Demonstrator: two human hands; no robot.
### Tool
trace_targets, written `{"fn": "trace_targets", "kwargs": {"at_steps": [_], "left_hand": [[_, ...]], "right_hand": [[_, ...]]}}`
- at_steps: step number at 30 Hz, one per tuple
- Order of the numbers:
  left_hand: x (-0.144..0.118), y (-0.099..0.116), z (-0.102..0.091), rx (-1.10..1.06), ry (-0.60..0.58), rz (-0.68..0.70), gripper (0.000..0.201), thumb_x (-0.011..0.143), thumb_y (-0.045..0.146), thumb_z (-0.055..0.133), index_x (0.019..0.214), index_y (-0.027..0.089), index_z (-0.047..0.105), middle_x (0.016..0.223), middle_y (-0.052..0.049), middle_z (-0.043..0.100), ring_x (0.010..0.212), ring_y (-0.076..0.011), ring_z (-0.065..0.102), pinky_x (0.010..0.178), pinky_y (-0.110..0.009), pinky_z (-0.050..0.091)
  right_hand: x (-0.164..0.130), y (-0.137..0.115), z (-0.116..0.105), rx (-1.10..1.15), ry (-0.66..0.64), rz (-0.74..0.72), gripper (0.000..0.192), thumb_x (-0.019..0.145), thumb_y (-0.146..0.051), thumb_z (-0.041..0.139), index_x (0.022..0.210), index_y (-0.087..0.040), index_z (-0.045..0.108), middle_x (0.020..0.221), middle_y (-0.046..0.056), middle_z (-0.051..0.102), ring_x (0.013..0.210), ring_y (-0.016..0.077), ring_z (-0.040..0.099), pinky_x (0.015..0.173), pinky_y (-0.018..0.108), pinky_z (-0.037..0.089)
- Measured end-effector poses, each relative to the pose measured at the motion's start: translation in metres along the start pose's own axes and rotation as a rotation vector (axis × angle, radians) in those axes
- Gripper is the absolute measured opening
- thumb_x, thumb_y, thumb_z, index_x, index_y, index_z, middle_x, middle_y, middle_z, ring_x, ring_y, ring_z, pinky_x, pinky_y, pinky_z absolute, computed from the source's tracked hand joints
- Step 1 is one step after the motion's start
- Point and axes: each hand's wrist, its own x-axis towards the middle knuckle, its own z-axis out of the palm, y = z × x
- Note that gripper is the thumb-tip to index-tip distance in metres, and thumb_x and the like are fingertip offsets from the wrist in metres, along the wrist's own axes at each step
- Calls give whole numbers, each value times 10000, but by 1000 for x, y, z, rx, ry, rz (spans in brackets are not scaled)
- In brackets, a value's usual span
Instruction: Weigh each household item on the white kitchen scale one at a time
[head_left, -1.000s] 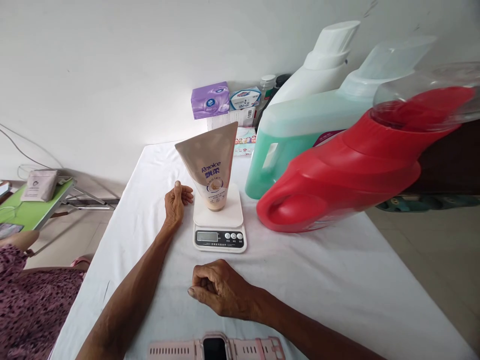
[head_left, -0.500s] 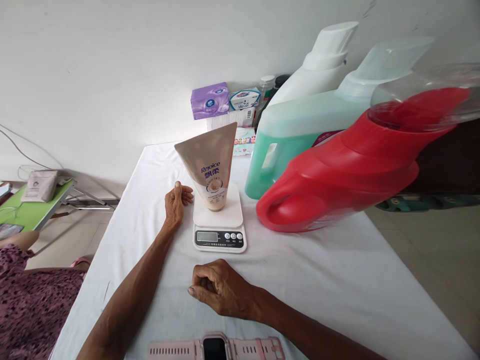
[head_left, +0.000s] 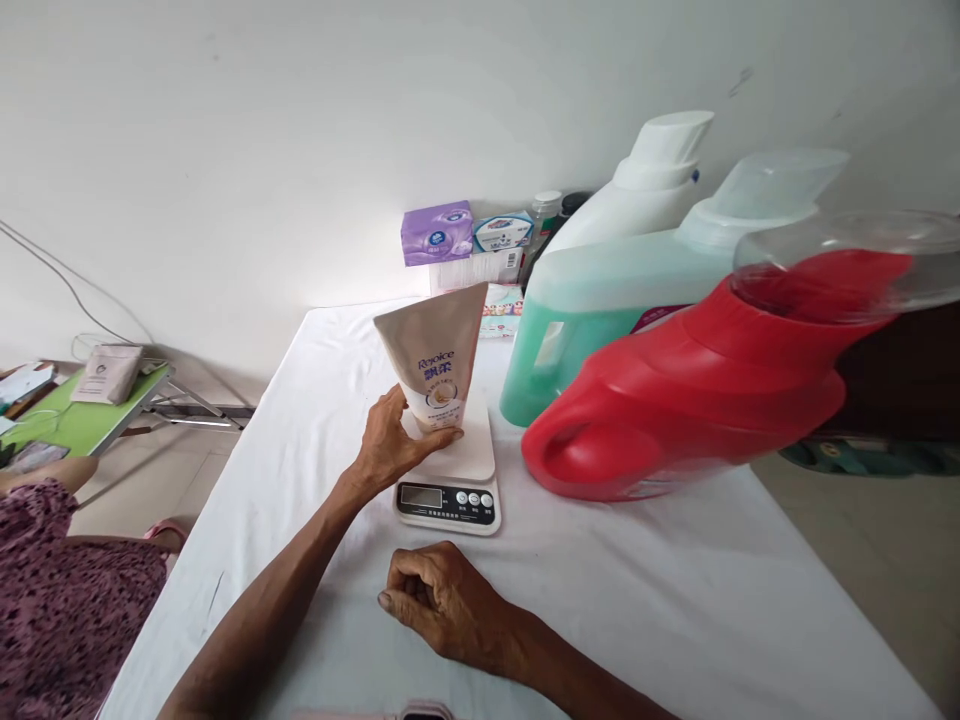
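A beige Rejoice tube (head_left: 435, 345) stands cap-down on a small white kitchen scale (head_left: 454, 478) in the middle of the white table (head_left: 675, 610). My left hand (head_left: 394, 445) wraps around the tube's lower end, thumb in front and fingers behind. Closer to me, my right hand (head_left: 442, 600) rests on the table as a loose fist with nothing in it.
A red detergent jug (head_left: 697, 385), a green one (head_left: 637, 285) and a white one (head_left: 637, 190) lie to the right of the scale. Tissue packs (head_left: 439, 232) and small bottles line the wall. A green folding table (head_left: 82, 420) stands at left.
My left hand has moved from beside the scale onto the tube and closed around its base. The view has tilted up a little, and the pink watch at the bottom edge has nearly slipped out of view.
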Motion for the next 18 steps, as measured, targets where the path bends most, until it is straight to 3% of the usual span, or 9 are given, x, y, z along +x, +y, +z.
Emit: {"fn": "trace_targets", "kwargs": {"at_steps": [5,9,14,18], "left_hand": [[3,-7,5,-109,-2,-94,364,668,351,965,946,199,785,966,-106,816,787,-269,750,610,-350,573],[22,-26,-9,-173,89,-133,394,665,363,954,965,170,785,978,-118,820,814,-268,765,665,-365,612],[94,-79,-53,-24,314,-142,434,621,384,944,948,151,777,981,-106,810,844,-252,731,712,-353,596],[161,-129,-83,218,460,-245,485,650,390,896,1036,143,736,1026,-88,782,912,-247,710,728,-337,594]], "right_hand": [[-1,4,0,11,-23,22,204,901,-317,654,751,-205,572,605,-57,504,546,108,452,562,245,353],[-2,5,2,-2,-16,38,217,901,-330,655,748,-207,565,604,-56,498,548,107,449,553,242,343],[-2,8,4,38,-21,63,220,883,-319,672,729,-204,565,598,-54,508,546,101,461,543,231,347],[-2,14,4,79,-30,126,186,854,-274,701,727,-197,590,596,-67,491,546,85,438,510,211,306]]}}
